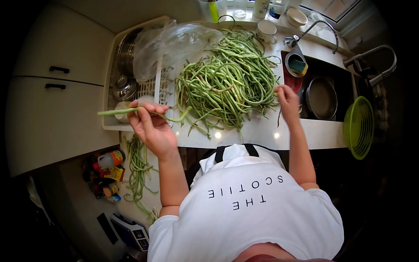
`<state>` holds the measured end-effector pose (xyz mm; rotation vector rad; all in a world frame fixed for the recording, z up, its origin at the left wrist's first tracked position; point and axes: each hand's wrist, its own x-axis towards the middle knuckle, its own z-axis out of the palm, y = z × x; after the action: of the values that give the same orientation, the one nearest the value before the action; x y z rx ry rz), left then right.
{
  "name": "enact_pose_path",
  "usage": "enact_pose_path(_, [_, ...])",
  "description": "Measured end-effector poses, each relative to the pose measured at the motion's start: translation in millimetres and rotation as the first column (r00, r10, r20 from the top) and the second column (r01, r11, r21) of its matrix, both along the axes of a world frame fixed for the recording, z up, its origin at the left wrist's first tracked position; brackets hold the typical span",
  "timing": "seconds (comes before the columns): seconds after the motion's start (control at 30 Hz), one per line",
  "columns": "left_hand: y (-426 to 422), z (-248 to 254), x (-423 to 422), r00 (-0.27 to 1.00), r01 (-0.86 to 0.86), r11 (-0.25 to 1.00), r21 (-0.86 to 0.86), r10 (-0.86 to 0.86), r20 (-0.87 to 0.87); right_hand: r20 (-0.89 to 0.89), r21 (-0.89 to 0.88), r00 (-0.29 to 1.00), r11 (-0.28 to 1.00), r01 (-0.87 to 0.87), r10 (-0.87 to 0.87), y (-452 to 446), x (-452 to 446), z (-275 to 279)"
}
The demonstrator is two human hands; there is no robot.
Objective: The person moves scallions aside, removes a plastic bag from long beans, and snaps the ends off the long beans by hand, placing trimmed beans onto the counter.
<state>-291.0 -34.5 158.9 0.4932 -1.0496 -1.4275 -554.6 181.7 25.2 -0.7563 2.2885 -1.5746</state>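
Note:
My left hand (153, 133) is closed around a green long bean (114, 112), pinched between thumb and fingers. One end of the bean sticks out to the left and its thinner end curls out to the right. A big tangled pile of long beans (227, 78) lies on the white counter (257, 135), to the right of that hand. At the pile's right edge, my right hand (289, 102) has its fingers pinched together, slightly blurred. A thin dark strand hangs just below them; whether the fingers hold it is unclear.
A clear plastic bag (174, 46) lies behind the dish rack (163, 83). On the right are a sink with a metal basin (322, 98), a faucet (293, 40) and a green colander (360, 126). More long beans (139, 168) lie at lower left, near bottles and a scale (131, 231).

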Motion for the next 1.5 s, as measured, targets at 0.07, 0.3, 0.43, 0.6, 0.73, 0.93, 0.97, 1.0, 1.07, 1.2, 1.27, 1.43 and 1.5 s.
enact_pose_path(0.07, [-12.1,-1.1,15.5,0.992,0.122,0.988,0.099,-0.118,-0.048,-0.389,0.291,0.921,0.943,0.161,-0.037,26.3,-21.1,9.5])
enact_pose_path(0.3, [-9.8,-26.8,22.8,0.966,0.250,0.912,0.325,-0.256,-0.025,-0.573,0.580,0.816,0.742,0.335,0.080,82.7,-50.5,-9.4])
enact_pose_path(0.43, [-8.1,-27.2,15.7,0.944,0.326,0.874,0.361,-0.322,-0.075,-0.221,0.469,0.975,0.876,0.112,-0.006,47.9,-33.0,15.9])
enact_pose_path(0.6, [-14.0,-21.1,20.8,0.902,0.420,0.828,0.370,-0.337,-0.269,-0.049,0.363,0.993,0.928,-0.082,0.107,8.8,-7.7,17.2])
enact_pose_path(0.73, [-19.3,-15.8,36.8,0.890,0.454,0.820,0.349,-0.397,-0.225,0.170,0.270,0.968,0.936,-0.226,0.185,-25.4,19.3,34.7])
enact_pose_path(0.93, [-35.4,-32.8,96.2,0.376,0.106,0.989,0.103,-0.136,0.917,-0.413,0.400,0.743,0.838,-0.372,0.527,-63.8,25.3,-25.0])
enact_pose_path(0.97, [-37.7,-50.6,110.4,0.409,0.094,0.987,-0.131,0.082,0.909,-0.345,0.384,0.760,0.821,-0.422,0.551,-67.6,23.8,-24.9])
enact_pose_path(1.0, [-36.4,-54.5,125.8,0.302,0.064,0.980,-0.190,0.163,0.939,-0.345,0.336,0.773,0.839,-0.429,0.533,-71.0,25.7,-18.1])
enact_pose_path(1.07, [-33.2,-54.1,153.8,-0.020,-0.059,0.992,-0.115,0.114,0.993,-0.375,0.295,0.792,0.872,-0.391,0.482,-73.8,25.2,-15.5])
enact_pose_path(1.2, [-33.4,-100.5,221.7,-0.226,-0.212,0.935,-0.286,0.237,0.945,-0.332,0.253,0.856,0.912,-0.323,0.396,-73.3,20.4,1.4])
enact_pose_path(1.27, [-38.6,-105.7,250.9,-0.273,-0.309,0.934,-0.178,0.092,0.958,-0.231,0.187,0.912,0.935,-0.300,0.339,-74.5,14.3,1.5])
enact_pose_path(1.43, [-55.2,-137.4,292.6,-0.410,-0.330,0.918,-0.221,0.072,0.909,-0.143,0.034,0.945,0.956,-0.291,0.293,-74.1,6.2,26.7])
enact_pose_path(1.5, [-59.1,-153.9,295.2,-0.528,-0.316,0.934,-0.165,-0.029,0.849,-0.158,0.065,0.933,0.946,-0.318,0.324,-70.9,-0.9,26.5])
